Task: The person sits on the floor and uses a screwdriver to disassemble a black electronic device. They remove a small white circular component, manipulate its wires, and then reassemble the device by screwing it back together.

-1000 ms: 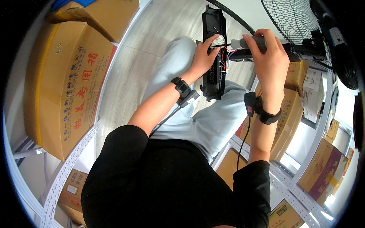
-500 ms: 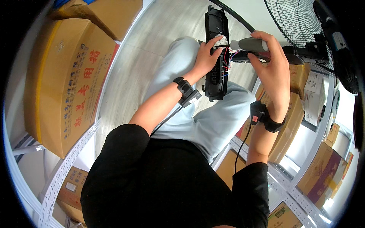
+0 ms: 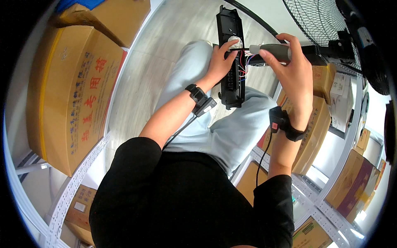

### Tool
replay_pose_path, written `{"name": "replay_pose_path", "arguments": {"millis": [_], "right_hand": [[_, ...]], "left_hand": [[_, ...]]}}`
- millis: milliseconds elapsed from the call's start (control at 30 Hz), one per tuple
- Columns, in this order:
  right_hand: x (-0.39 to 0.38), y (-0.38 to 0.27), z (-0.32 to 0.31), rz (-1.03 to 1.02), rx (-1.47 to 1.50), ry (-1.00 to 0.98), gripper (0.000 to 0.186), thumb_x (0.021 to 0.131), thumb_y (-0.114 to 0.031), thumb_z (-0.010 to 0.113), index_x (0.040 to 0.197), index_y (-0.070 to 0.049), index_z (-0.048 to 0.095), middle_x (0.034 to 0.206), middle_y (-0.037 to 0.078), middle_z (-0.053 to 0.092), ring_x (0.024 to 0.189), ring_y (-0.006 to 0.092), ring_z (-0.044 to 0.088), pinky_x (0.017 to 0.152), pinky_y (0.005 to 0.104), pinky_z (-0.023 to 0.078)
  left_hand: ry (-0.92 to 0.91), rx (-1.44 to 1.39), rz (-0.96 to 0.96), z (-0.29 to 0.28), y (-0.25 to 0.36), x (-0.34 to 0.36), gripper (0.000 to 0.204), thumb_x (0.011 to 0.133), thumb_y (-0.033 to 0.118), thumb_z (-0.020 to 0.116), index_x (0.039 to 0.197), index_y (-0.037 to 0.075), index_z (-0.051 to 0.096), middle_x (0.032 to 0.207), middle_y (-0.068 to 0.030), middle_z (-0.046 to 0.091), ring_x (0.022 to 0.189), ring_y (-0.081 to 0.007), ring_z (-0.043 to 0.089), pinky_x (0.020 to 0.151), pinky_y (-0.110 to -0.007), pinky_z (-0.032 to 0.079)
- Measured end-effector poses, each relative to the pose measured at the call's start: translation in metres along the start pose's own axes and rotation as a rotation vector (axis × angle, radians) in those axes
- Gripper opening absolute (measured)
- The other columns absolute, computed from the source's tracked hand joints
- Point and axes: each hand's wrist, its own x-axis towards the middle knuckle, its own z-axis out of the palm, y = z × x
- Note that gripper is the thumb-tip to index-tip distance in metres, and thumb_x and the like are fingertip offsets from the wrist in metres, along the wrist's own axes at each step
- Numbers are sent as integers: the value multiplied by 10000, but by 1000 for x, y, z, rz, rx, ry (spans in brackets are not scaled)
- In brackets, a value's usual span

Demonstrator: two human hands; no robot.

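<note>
Lying across my knees, a long black plastic housing (image 3: 232, 91) has an open inner side. A white round part (image 3: 235, 42) sits in its upper half, and thin coloured wires (image 3: 243, 71) run out beside it. My left hand (image 3: 220, 65) grips the housing at this part, thumb and fingers closed about it. My right hand (image 3: 294, 68) is closed on a screwdriver with a thick grey handle (image 3: 276, 52). Its dark shaft points left, level, over the white part; the tip lies by my left fingers, and its exact contact is hard to see.
A black fan with a wire cage (image 3: 312, 20) and a dark pole stands at the upper right. Large cardboard boxes (image 3: 62, 103) fill the shelf on my left. More boxes (image 3: 312, 132) stand on metal racks at my right. A curved black tube (image 3: 256, 18) runs behind the housing.
My right thumb has moved up onto the front of the screwdriver handle, and the fingers have shifted their hold. The housing and left hand sit slightly further left in view.
</note>
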Motion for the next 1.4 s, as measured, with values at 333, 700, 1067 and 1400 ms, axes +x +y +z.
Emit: {"name": "replay_pose_path", "arguments": {"millis": [333, 700, 1067, 1400], "right_hand": [[-8, 10, -8, 43, 37, 53, 294, 799, -110, 757, 1047, -66, 605, 895, 87, 696, 725, 167, 655, 660, 290, 517], [-20, 21, -17, 187, 237, 125, 298, 782, -93, 775, 1045, -78, 637, 898, 38, 706, 721, 83, 606, 678, 235, 499], [-21, 29, -8, 235, 314, 342, 357, 778, -183, 843, 1054, -49, 660, 883, 26, 705, 737, 79, 618, 684, 226, 500], [-16, 36, 27, -51, 493, 134, 216, 791, -67, 711, 978, -43, 605, 855, 55, 660, 739, 124, 587, 672, 257, 482]], "left_hand": [[-41, -8, 14, -3, 11, -1, 315, 950, 181, 632, 1260, 239, 641, 913, -124, 514, 858, -282, 510, 803, -345, 445], [-68, -24, -30, -3, 13, -1, 311, 959, 146, 597, 1267, 143, 641, 1107, -126, 643, 1000, -259, 560, 917, -338, 437], [-76, -3, -43, -4, 18, -2, 344, 977, 146, 581, 1304, 226, 651, 838, -81, 526, 794, -192, 518, 762, -289, 428], [-83, 10, -104, -7, 21, -1, 291, 997, 231, 574, 1271, 204, 670, 883, -101, 549, 800, -201, 528, 756, -317, 436]]}}
